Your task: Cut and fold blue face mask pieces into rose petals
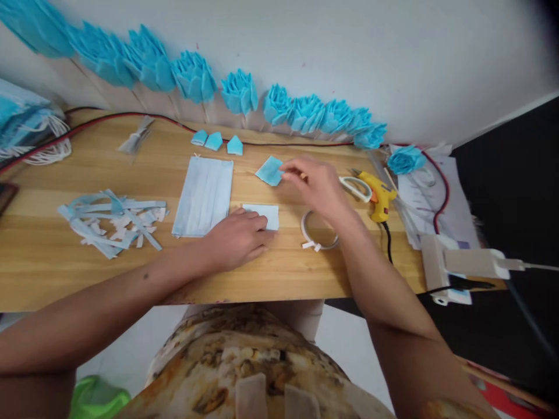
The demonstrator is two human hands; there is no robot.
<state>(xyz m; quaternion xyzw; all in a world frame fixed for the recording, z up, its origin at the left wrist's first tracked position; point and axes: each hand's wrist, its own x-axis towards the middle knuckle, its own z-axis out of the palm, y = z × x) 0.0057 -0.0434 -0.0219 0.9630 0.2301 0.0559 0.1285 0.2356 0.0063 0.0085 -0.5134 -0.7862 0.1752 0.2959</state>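
Light-blue sheet material is in both hands' reach: a cut blue piece (269,170) sits at the fingertips of the right hand (315,181), to the right of the middle of the wooden desk (196,279). Thumb and forefinger seem to pinch its near-right corner; whether it is lifted or lying on the wood cannot be told. The left hand (242,235) lies low, fingers close together over a pale rectangle (268,215); whether they grip it or only press it down cannot be told.

The step in hand looks like handling cut pieces one by one, the right hand on the blue piece while the left steadies the rectangle. The next move seems to call for a light fingertip hold, since such thin stuff would probably crease, and for a steady left hand.

Counted: one piece at the right fingertips, one rectangle under the left hand, three small shaped pieces (213,141) in a row at the back, and one pleated mask (205,195) lying flat. Ten blue flowers (239,91) seem to stand along the wall, though the far ones overlap; one loose flower (406,159) lies at the right. There is one ring like a tape roll (304,233), one yellow glue gun (383,201), one white handle loop (367,189) beside it, and one bundle of thin strips (137,137). The scraps (113,224) and the stacked masks (21,119) overlap too much to count.
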